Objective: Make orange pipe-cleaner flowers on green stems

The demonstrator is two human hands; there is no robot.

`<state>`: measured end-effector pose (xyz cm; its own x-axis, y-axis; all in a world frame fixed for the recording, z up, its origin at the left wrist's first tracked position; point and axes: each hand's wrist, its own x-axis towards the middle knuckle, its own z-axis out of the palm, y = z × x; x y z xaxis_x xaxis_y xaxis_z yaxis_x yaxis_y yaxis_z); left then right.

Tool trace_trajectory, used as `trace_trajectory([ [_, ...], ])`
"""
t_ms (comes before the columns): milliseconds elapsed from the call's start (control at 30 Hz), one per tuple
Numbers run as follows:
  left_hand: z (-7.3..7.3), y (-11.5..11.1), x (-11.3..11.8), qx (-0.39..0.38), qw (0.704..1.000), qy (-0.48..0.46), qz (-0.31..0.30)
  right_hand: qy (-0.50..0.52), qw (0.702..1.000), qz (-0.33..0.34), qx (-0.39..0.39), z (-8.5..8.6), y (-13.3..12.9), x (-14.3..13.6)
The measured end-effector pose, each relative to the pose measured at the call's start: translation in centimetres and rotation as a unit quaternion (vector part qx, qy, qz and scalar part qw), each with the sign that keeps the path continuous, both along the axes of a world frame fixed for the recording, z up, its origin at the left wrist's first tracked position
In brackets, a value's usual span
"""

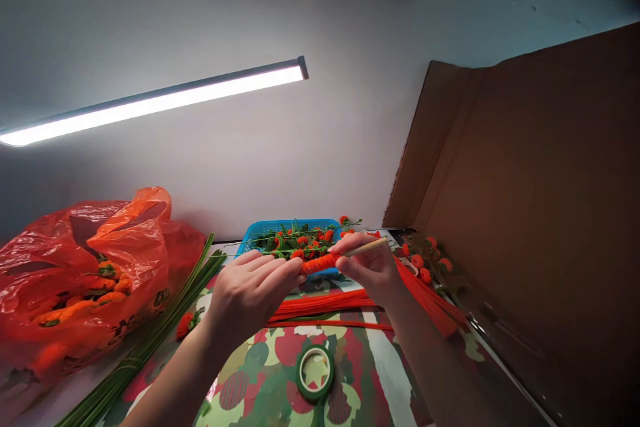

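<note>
An orange-red pipe cleaner (320, 263), wound in a tight coil, sits around a pale wooden stick (369, 247) above the table. My left hand (257, 285) has its fingers pressed together at the coil's left end. On the other side, my right hand (373, 273) pinches the coil's right end, and the bare stick sticks out past its fingers. My fingers cover both ends of the coil. Beneath my hands lies a bundle of straight orange-red pipe cleaners (325, 305).
Behind my hands stands a blue basket (257, 229) of small orange flowers with green stems. Green tape (327, 387) lies in front. At left are green pipe cleaners (135, 350) and a red plastic bag (170, 260). A cardboard panel (540, 180) rises at right.
</note>
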<state>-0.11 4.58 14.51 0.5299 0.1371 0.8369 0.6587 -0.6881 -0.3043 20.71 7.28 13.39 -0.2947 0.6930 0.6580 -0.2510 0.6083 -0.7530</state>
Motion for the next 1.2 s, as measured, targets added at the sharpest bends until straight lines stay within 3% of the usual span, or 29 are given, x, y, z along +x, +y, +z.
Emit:
trace_trajectory([
  [433, -0.2, 0.1, 0.2, 0.0, 1.0, 0.0, -0.002, -0.017, 1.0, 0.005, 0.012, -0.2, 0.2, -0.1],
  [833, -0.1, 0.3, 0.4, -0.011, 1.0, 0.004, 0.004, -0.048, 0.998, -0.032, 0.005, -0.7, 0.9, 0.1],
  [1200, -0.4, 0.6, 0.3, 0.001, 1.0, 0.02, 0.019, -0.018, 0.999, 0.017, -0.026, -1.1, 1.6, 0.0],
])
